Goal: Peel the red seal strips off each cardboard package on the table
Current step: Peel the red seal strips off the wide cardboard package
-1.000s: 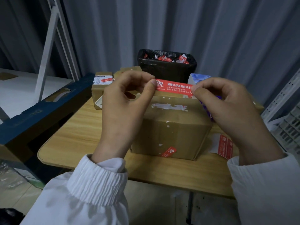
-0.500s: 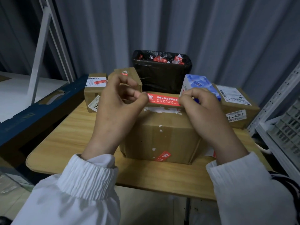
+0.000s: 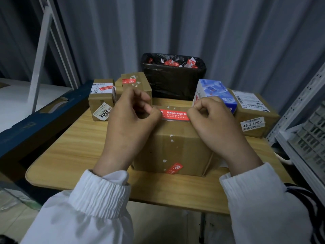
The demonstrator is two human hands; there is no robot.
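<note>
Red strip [image 3: 175, 115]: pinched at either end between curled fingers of left grip [image 3: 130, 124] and right grip [image 3: 212, 124], stretched along top edge of big box [image 3: 172, 148] on counter [image 3: 73, 143]. Likely thin, light, sticky, easily torn; best taken by a lifted corner, pulled low and slow

Four cardboard packages [image 3: 175, 147] [image 3: 100, 101] [image 3: 139, 83] [image 3: 253, 111], one black bin [image 3: 173, 81]
</note>
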